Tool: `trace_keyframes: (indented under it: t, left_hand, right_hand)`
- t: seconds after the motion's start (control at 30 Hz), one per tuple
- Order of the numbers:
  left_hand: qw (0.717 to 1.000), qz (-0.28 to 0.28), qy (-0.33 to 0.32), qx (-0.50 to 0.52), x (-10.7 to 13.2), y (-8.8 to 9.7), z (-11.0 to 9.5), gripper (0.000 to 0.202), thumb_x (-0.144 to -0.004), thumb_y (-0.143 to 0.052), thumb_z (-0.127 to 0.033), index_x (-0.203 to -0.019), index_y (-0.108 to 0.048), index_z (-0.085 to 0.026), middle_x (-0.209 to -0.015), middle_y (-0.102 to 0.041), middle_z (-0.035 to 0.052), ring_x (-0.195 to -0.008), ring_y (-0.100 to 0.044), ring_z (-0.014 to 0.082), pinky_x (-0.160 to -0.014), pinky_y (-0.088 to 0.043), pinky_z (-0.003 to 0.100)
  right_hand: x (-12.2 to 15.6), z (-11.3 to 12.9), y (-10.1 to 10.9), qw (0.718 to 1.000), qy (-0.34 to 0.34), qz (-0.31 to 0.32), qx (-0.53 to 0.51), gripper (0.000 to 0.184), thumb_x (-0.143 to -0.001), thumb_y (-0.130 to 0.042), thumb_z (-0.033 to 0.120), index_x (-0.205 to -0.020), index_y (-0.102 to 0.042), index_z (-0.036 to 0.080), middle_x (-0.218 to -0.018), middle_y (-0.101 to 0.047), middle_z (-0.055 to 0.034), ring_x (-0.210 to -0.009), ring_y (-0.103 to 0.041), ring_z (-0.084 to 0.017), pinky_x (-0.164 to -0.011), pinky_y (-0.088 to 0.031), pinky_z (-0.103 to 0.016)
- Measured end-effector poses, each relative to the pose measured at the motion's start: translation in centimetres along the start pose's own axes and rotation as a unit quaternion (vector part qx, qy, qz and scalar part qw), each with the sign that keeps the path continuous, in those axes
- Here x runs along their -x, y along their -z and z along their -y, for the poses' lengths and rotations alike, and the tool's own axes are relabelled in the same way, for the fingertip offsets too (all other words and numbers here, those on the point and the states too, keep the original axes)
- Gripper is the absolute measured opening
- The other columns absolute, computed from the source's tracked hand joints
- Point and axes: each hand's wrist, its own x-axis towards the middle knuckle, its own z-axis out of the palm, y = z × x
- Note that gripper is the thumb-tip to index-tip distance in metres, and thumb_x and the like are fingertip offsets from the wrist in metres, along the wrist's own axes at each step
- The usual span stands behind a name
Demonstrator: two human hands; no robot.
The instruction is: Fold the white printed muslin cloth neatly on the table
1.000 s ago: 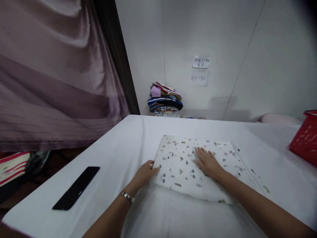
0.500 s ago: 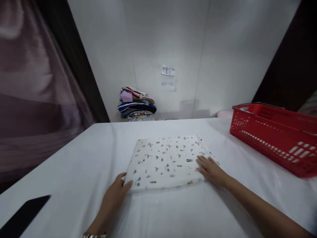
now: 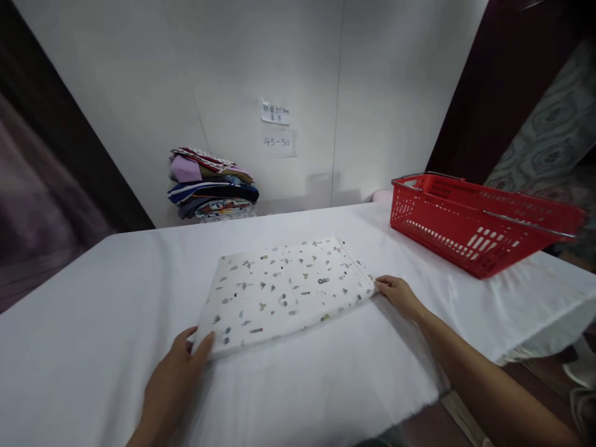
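A folded white cloth with small printed motifs lies flat on the white-covered table. My left hand pinches its near left corner, thumb on top and fingers under the edge. My right hand grips the cloth's near right corner, fingers curled at the edge. Both forearms reach in from the bottom of the view.
A red plastic basket stands at the table's right end. A stack of folded clothes rests against the white wall behind the table. Two paper notes are stuck on the wall. The table's front right edge drops off near my right arm.
My right hand slid from the middle of the cloth to its right corner. The view swung right: the black phone left the frame and the red basket came in.
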Motion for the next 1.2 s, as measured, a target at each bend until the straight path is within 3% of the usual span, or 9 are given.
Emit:
trace_keyframes:
  t: [0.13,0.33,0.53,0.77,0.83,0.93,1.07,1.2]
  left_hand:
    - [0.999,0.013,0.012,-0.035,-0.1,-0.5,0.0,0.069,-0.078,-0.032,-0.066,-0.13,-0.039,-0.021,-0.111,-0.061,0.0134,-0.097,-0.06,0.0324,-0.078,-0.046,0.04]
    - [0.998,0.013,0.01,-0.059,-0.2,-0.6,-0.2,0.069,-0.079,-0.03,-0.067,-0.131,-0.037,-0.021,-0.115,-0.06,0.0135,-0.097,-0.06,0.0333,-0.076,-0.047,0.04]
    - [0.999,-0.015,-0.024,-0.03,0.4,-0.9,0.1,0.06,-0.084,-0.033,-0.059,-0.13,-0.038,-0.02,-0.106,-0.064,0.0125,-0.095,-0.062,0.0289,-0.075,-0.045,0.036]
    - [0.999,-0.04,-0.023,0.021,1.3,-1.4,0.1,0.048,-0.085,-0.044,-0.046,-0.125,-0.042,-0.02,-0.097,-0.066,0.0069,-0.087,-0.062,0.0216,-0.07,-0.04,0.028]
    - [0.997,-0.05,-0.022,0.047,1.4,-1.4,0.1,0.048,-0.084,-0.044,-0.049,-0.123,-0.044,-0.02,-0.086,-0.066,0.0045,-0.081,-0.061,0.0206,-0.066,-0.039,0.027]
    - [0.992,-0.061,-0.011,0.107,1.3,-1.1,0.3,0.052,-0.085,-0.039,-0.055,-0.12,-0.048,-0.018,-0.074,-0.064,0.0022,-0.072,-0.06,0.0192,-0.063,-0.039,0.027]
    - [0.983,-0.052,0.003,0.178,0.8,-0.8,1.1,0.038,-0.086,-0.038,-0.047,-0.098,-0.06,-0.019,-0.084,-0.066,0.004,-0.078,-0.06,0.0175,-0.069,-0.04,0.026]
    - [0.978,-0.022,0.011,0.206,0.2,-0.7,2.2,0.026,-0.082,-0.042,-0.038,-0.073,-0.058,-0.019,-0.065,-0.062,0.0005,-0.063,-0.056,0.0144,-0.06,-0.038,0.024]
  right_hand:
    - [0.3,0.4,0.2,0.997,-0.037,0.035,-0.053,0.03,-0.071,-0.056,0.039,-0.086,-0.067,0.016,-0.058,-0.058,0.0024,-0.052,-0.048,-0.012,-0.047,-0.034,-0.022]
    - [0.3,1.0,0.3,0.997,-0.013,0.055,-0.06,0.028,-0.068,-0.058,0.039,-0.082,-0.065,0.015,-0.062,-0.058,0.0023,-0.054,-0.047,-0.01,-0.051,-0.035,-0.022]
    - [0.6,0.7,0.4,0.997,0.018,-0.001,0.071,0.028,-0.066,-0.055,0.044,-0.073,-0.062,0.018,-0.063,-0.062,-0.0006,-0.06,-0.055,-0.016,-0.055,-0.04,-0.025]
    - [-1.4,-2.7,0.9,0.97,0.079,-0.019,0.229,0.042,-0.07,-0.048,0.054,-0.092,-0.063,0.022,-0.092,-0.068,-0.013,-0.079,-0.064,-0.032,-0.065,-0.05,-0.043]
    - [-1.7,-2.3,-0.1,0.952,0.181,-0.036,0.244,0.045,-0.075,-0.044,0.052,-0.104,-0.06,0.021,-0.109,-0.063,-0.0163,-0.096,-0.06,-0.034,-0.079,-0.049,-0.048]
    - [-0.9,0.3,-3.0,0.927,0.305,-0.007,0.22,0.049,-0.082,-0.039,0.052,-0.118,-0.053,0.021,-0.127,-0.053,-0.0126,-0.116,-0.049,-0.031,-0.098,-0.04,-0.048]
    - [1.0,4.3,-8.1,0.902,0.343,0.101,0.241,0.053,-0.088,-0.036,0.052,-0.132,-0.043,0.025,-0.143,-0.038,-0.0052,-0.13,-0.035,-0.027,-0.1,-0.04,-0.044]
    - [1.9,5.0,-11.2,0.851,0.376,0.191,0.313,0.059,-0.088,-0.032,0.055,-0.139,-0.036,0.024,-0.146,-0.03,-0.005,-0.135,-0.025,-0.027,-0.107,-0.026,-0.051]
